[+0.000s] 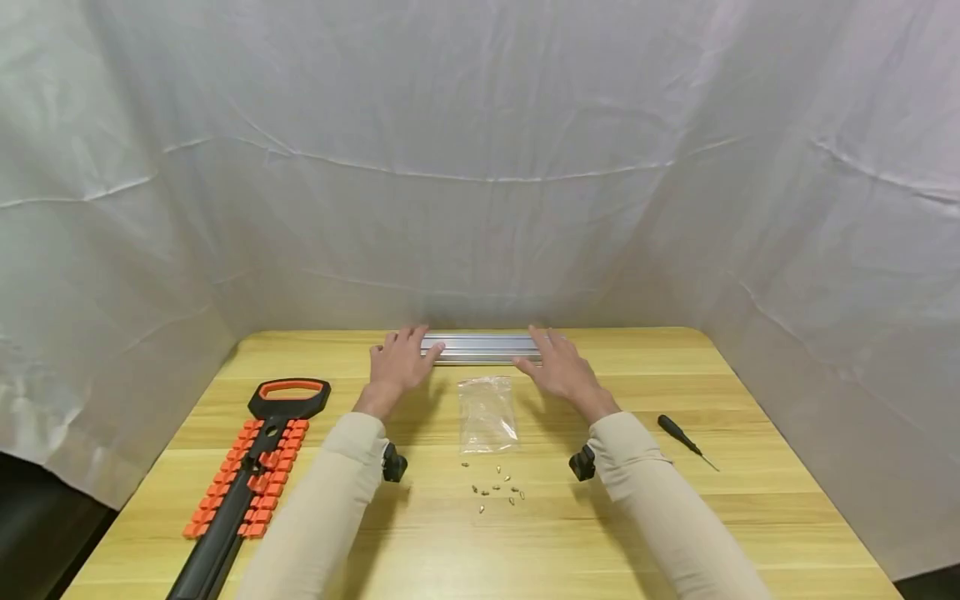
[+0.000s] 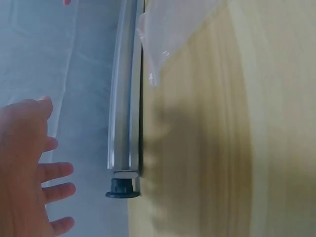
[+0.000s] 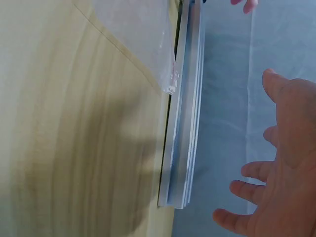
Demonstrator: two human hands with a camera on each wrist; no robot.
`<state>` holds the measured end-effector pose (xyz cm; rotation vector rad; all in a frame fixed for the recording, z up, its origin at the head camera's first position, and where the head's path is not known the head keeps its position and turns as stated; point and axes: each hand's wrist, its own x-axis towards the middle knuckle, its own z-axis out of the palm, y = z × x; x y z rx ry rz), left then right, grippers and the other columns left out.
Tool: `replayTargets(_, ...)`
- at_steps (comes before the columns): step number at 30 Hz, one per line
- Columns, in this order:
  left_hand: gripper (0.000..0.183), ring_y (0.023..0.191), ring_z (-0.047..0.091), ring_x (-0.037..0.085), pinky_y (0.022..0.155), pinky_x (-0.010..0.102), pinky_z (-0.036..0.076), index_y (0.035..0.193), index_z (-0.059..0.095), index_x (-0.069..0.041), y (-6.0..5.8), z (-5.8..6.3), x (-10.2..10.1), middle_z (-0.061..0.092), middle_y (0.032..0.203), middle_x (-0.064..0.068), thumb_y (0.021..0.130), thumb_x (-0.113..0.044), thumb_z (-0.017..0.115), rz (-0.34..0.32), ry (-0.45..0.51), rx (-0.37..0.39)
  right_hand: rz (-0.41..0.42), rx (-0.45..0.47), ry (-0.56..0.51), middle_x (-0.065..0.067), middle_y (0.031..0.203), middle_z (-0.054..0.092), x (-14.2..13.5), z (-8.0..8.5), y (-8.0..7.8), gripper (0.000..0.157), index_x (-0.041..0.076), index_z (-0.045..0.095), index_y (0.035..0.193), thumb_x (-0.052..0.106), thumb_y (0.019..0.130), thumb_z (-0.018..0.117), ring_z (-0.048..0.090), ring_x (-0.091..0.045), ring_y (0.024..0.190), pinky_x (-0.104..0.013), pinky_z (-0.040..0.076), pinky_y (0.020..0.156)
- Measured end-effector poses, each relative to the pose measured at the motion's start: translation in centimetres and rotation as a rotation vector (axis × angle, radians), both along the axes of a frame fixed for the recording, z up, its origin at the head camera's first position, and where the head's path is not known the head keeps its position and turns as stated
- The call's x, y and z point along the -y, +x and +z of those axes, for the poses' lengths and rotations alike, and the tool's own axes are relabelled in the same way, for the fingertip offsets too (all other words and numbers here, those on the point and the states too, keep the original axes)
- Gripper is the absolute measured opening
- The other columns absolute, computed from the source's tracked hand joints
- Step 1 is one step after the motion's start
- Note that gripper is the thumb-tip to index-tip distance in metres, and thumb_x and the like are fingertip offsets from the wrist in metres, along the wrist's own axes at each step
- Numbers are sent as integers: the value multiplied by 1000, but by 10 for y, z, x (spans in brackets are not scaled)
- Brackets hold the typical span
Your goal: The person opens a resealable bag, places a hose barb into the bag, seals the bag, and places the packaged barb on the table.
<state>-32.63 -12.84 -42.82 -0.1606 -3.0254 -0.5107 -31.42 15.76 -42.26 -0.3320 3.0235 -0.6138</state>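
Note:
A silver grooved metal rail [image 1: 483, 347] lies crosswise at the table's back edge. My left hand [image 1: 397, 364] is over its left end and my right hand [image 1: 561, 367] over its right end, both with fingers spread. In the left wrist view, a gap shows between the left hand [image 2: 24, 163] and the rail [image 2: 123, 98], whose near end bears a black round knob-like piece [image 2: 122, 188]. The right wrist view likewise shows the right hand [image 3: 286, 163] apart from the rail [image 3: 185, 128]. Neither hand holds anything.
A clear plastic bag [image 1: 487, 417] lies in front of the rail, with several small metal pieces [image 1: 497, 487] scattered nearer. A black screwdriver [image 1: 678, 432] is at right. On the left lies a long black tool [image 1: 288, 406] with an orange-lined handle and rows of orange clips [image 1: 266, 502].

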Motion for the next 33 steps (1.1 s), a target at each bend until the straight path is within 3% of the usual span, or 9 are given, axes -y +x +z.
replayTargets(5, 62, 138, 34, 38, 104, 65, 30, 149, 35, -20, 3, -6, -5, 38, 151, 13, 99, -58, 33, -19, 29, -13, 9, 2, -46, -20, 161, 15, 1, -5, 6, 77, 19, 15, 156, 59, 96, 41, 15, -43, 147, -66, 21, 112)
replayTargets(10, 60, 136, 36, 37, 103, 64, 32, 147, 38, -19, 6, -13, -9, 41, 149, 13, 100, -56, 35, -33, 46, -4, -2, 25, -73, -20, 158, 23, 5, -10, 11, 76, 21, 17, 156, 61, 95, 42, 24, -42, 144, -63, 25, 111)
replayTargets(24, 50, 132, 44, 36, 103, 57, 40, 142, 45, -16, 15, -35, -23, 48, 142, 14, 101, -44, 43, -100, 6, 33, 39, 48, -133, -11, 153, 39, 13, -27, 26, 70, 17, 38, 148, 61, 94, 46, 36, -35, 141, -56, 29, 113)
replayTargets(33, 47, 131, 45, 36, 104, 54, 41, 139, 49, -13, 17, -45, -33, 47, 143, 15, 101, -41, 46, -138, 9, 68, 36, 100, -135, -13, 125, 64, 14, -38, 37, 59, 14, 48, 141, 47, 93, 57, 62, -31, 112, -52, 48, 94)
